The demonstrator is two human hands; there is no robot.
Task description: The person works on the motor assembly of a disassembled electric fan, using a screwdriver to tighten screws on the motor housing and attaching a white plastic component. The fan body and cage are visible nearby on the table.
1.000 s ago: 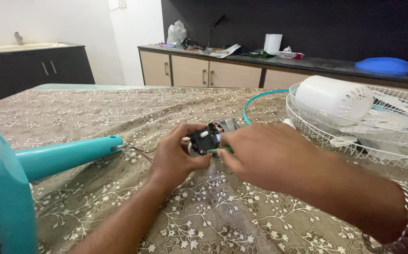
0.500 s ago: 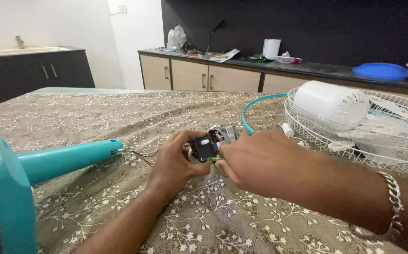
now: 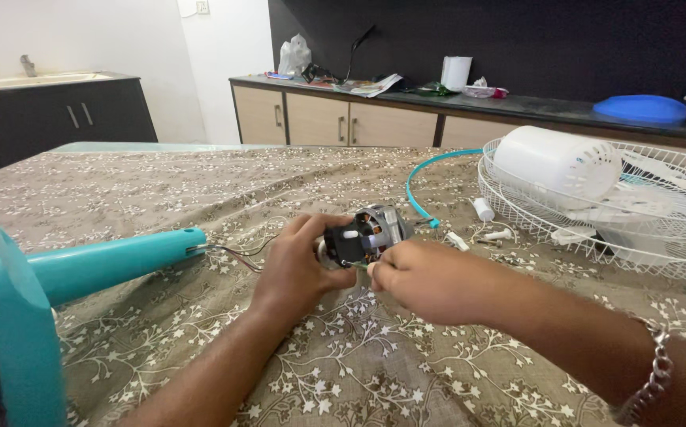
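A small fan motor [image 3: 365, 234], metal with a black part on its near side, sits between my hands just above the cloth-covered table [image 3: 201, 190]. My left hand [image 3: 299, 265] grips the motor from the left. My right hand [image 3: 426, 281] is closed beside the motor's near right side, its fingertips pinched at the black part; what they pinch is too small to tell. Thin wires [image 3: 232, 253] run from the motor to the teal fan pole [image 3: 106, 261] on the left.
A teal fan base [image 3: 3, 332] fills the near left. A white wire fan guard [image 3: 596, 225] with a white motor cover [image 3: 552, 166] lies at the right, beside a teal rim ring [image 3: 422, 186] and small white parts [image 3: 481, 209]. Cabinets line the back.
My right hand has drawn back a little to the right, uncovering more of the motor. The left hand keeps its grip.
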